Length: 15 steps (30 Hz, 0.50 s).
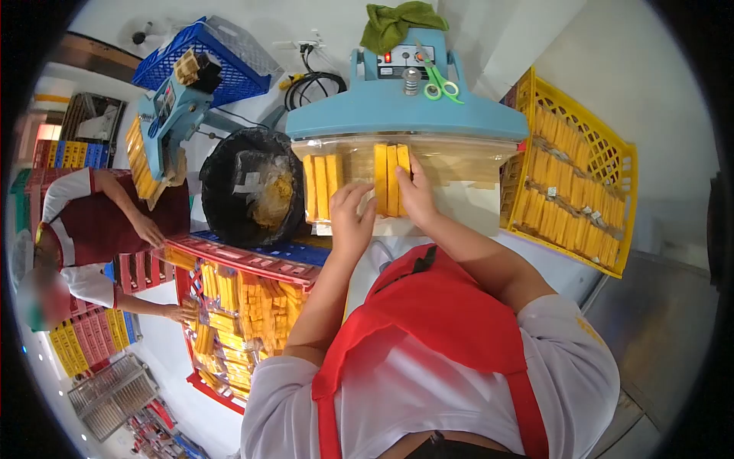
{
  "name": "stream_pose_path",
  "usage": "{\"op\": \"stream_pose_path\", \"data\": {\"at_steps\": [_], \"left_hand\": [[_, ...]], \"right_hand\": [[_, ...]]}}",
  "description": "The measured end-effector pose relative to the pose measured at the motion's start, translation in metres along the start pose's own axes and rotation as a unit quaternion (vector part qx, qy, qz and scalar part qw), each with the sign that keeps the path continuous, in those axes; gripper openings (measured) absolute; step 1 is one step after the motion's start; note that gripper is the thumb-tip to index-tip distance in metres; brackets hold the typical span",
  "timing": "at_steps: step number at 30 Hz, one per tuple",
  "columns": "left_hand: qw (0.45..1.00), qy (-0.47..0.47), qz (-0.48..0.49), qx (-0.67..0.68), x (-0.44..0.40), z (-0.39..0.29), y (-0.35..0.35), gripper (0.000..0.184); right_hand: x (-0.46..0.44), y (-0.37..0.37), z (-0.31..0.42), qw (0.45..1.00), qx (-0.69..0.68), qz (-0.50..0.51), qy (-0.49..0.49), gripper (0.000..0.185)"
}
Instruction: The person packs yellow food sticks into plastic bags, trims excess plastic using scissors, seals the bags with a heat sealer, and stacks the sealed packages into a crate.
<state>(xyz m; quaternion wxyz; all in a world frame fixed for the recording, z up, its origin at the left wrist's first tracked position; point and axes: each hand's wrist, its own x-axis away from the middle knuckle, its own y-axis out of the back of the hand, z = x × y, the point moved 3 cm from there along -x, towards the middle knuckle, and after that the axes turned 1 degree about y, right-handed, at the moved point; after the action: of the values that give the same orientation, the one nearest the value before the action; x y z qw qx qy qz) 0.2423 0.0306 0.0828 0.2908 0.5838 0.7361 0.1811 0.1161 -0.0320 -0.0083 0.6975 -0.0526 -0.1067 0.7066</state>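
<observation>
Beneath the jaw of a blue bag sealer [405, 111] lies a clear pack of yellow sticks [391, 180]. My right hand [417, 196] grips its right side, fingers along the outer stick and thumb at the top surface. My left hand [353, 218] is at the pack's left edge, fingers loosely bent and apart; whether they touch the plastic I cannot tell. Left of it, another pack of yellow sticks [322, 186] lies with its top end against the sealer. Green-handled scissors [440, 83] and a green cloth [401, 24] rest on the machine.
A yellow crate [628, 203] of packed sticks stands at right. On the left are a black-lined bin [222, 210], a red crate [229, 256] full of yellow packs, and a second sealer [172, 115]. A co-worker [115, 222] reaches into the red crate. A blue crate [195, 61] sits behind.
</observation>
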Motion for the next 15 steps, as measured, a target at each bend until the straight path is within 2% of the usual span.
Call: {"op": "stream_pose_path", "data": {"at_steps": [2, 5, 7, 9, 10, 11, 13, 15], "left_hand": [[1.0, 0.005, -0.01, -0.024, 0.017, 0.008, 0.022, 0.021], [0.994, 0.029, -0.072, -0.078, 0.039, 0.023, 0.056, 0.018], [0.992, 0.066, -0.095, -0.053, 0.057, 0.046, 0.074, 0.017], [0.984, 0.092, -0.129, -0.084, 0.076, 0.066, 0.099, 0.013], [0.974, 0.146, -0.169, -0.035, 0.087, 0.079, 0.111, 0.011], [0.967, 0.168, -0.179, -0.066, 0.1, 0.085, 0.127, 0.01], [0.958, 0.173, -0.214, -0.079, 0.128, 0.114, 0.157, 0.008], [0.937, 0.191, -0.258, -0.139, 0.152, 0.124, 0.187, 0.01]], "right_hand": [[-0.003, -0.013, -0.011, 1.0, -0.016, 0.015, 0.006, 0.035], [-0.004, -0.032, -0.017, 0.998, 0.062, 0.007, 0.03, 0.037], [-0.004, -0.042, -0.011, 0.996, 0.075, 0.024, 0.04, 0.039], [-0.004, -0.05, -0.006, 0.994, 0.102, 0.015, 0.038, 0.037], [-0.003, -0.053, -0.005, 0.991, 0.126, -0.002, 0.037, 0.036], [-0.003, -0.057, -0.004, 0.991, 0.128, 0.01, 0.033, 0.036], [-0.003, -0.06, -0.007, 1.0, -0.023, 0.006, -0.004, 0.035], [-0.005, -0.053, -0.011, 0.998, 0.052, 0.021, -0.011, 0.034]]}}
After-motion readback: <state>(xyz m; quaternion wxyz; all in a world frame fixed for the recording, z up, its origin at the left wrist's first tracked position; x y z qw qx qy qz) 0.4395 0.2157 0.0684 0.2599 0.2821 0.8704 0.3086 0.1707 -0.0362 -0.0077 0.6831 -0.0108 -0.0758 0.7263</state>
